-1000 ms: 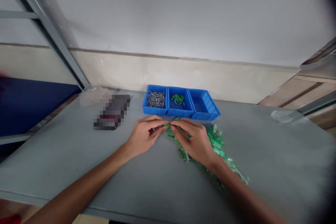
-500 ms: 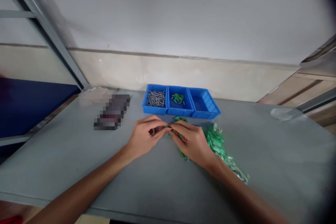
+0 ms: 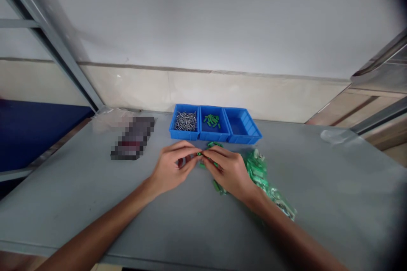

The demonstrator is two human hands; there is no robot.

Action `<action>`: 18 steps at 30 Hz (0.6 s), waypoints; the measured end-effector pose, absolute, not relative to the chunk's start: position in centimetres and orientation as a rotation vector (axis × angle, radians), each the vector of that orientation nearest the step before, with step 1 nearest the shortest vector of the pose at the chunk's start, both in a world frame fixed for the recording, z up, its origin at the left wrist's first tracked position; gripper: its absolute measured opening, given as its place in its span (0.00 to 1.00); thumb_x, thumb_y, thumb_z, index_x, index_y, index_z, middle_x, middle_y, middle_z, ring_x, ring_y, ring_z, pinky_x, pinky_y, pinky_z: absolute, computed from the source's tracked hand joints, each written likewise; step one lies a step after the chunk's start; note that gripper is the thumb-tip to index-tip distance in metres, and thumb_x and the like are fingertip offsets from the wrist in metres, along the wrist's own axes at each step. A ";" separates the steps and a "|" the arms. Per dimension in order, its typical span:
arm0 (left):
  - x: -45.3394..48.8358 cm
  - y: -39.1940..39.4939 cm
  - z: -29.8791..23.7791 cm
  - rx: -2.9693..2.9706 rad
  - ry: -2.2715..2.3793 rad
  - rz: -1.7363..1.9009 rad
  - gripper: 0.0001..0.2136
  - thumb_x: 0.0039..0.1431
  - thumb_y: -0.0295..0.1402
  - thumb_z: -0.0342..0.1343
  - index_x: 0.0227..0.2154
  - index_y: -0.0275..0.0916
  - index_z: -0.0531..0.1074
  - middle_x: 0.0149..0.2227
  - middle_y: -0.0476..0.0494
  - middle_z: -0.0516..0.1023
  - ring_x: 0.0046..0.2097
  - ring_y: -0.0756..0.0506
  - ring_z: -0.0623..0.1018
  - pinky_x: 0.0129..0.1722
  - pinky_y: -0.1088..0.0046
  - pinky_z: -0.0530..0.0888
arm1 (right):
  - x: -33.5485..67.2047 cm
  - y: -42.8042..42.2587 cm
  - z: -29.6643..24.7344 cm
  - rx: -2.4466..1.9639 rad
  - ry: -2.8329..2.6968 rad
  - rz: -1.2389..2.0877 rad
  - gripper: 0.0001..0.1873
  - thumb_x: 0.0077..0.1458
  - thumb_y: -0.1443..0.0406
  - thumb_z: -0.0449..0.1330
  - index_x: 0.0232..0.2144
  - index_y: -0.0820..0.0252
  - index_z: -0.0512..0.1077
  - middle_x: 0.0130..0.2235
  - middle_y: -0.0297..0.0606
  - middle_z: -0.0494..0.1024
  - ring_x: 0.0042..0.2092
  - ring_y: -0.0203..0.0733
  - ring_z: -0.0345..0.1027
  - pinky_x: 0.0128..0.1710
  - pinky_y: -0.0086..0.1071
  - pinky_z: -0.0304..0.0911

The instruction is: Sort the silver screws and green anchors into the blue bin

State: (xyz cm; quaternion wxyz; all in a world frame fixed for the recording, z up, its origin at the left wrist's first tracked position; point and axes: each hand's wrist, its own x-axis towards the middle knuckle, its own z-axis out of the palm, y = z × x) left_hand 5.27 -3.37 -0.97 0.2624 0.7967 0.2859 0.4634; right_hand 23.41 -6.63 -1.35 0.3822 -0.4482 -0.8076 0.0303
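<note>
My left hand (image 3: 170,166) pinches a small green wall plug (image 3: 199,153) between thumb and forefinger, its hollow end showing. Against it, the fingertips of my right hand (image 3: 227,169) are pressed together; whatever they hold is hidden. Beneath and beside the right hand lie more loose green plugs (image 3: 216,186), partly covered by it. Just beyond both hands stand three joined blue bins. Metal screws (image 3: 186,121) fill the left bin (image 3: 184,136), several green plugs (image 3: 212,120) lie in the middle bin (image 3: 214,136), and nothing shows in the right bin (image 3: 244,139).
Green-filled clear plastic bags (image 3: 259,171) lie beside my right forearm on the grey table (image 3: 127,203). A blurred-out dark object (image 3: 133,139) and crumpled clear plastic (image 3: 111,117) are at the left. A metal frame post (image 3: 63,46) rises at the table's left; a wall runs behind.
The view has shifted slightly, so the bins and table sit a little further left. Both hands stay together at the plug, with only small finger movement.
</note>
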 end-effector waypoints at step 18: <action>5.1 -3.1 -0.2 1.627 0.688 1.044 0.08 0.57 0.30 0.58 0.37 0.36 0.79 0.35 0.43 0.75 0.23 0.55 0.73 0.18 0.81 0.66 | 23.0 -7.0 -0.8 -1.057 -1.841 0.100 0.08 0.56 0.71 0.58 0.39 0.61 0.75 0.36 0.39 0.77 0.31 0.34 0.70 0.26 0.27 0.66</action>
